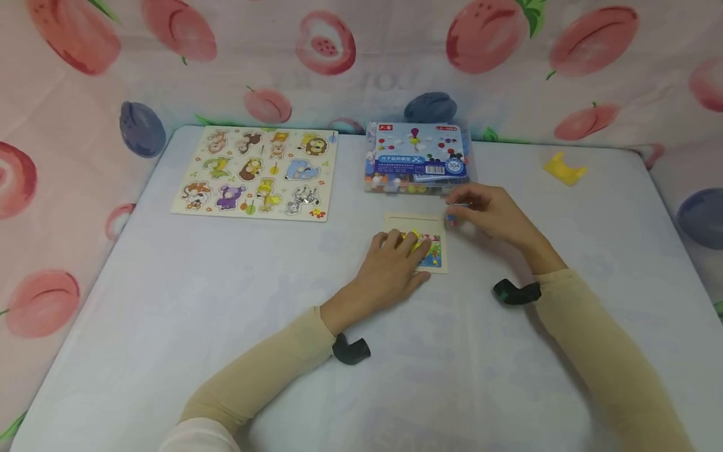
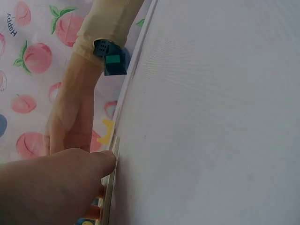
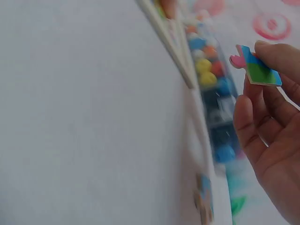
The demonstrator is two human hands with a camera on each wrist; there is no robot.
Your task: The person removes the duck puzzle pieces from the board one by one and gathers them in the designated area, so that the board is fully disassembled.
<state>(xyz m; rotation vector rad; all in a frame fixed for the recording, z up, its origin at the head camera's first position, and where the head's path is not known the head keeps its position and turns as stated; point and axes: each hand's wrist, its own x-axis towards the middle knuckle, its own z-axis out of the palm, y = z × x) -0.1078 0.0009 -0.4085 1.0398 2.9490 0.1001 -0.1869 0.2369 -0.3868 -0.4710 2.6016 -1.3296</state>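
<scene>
My left hand (image 1: 390,263) lies over a small wooden jigsaw tray (image 1: 415,223), fingers on its picture and thumb by the near edge. Part of the colourful picture (image 1: 433,251) shows beside the fingers; the rest is hidden. In the left wrist view, the thumb touches the tray's pale edge (image 2: 108,197). Just right of the tray, my right hand (image 1: 490,213) holds a jigsaw piece (image 3: 262,72) between thumb and fingers. That piece is blue and green with a pink knob, and is raised off the table.
Behind the hands stands a clear plastic box (image 1: 418,157) of coloured balls with a blue label. An animal puzzle board (image 1: 254,174) lies at the back left. A yellow notched piece (image 1: 565,169) is at the back right. Patterned cloth (image 1: 361,56) hangs behind the table.
</scene>
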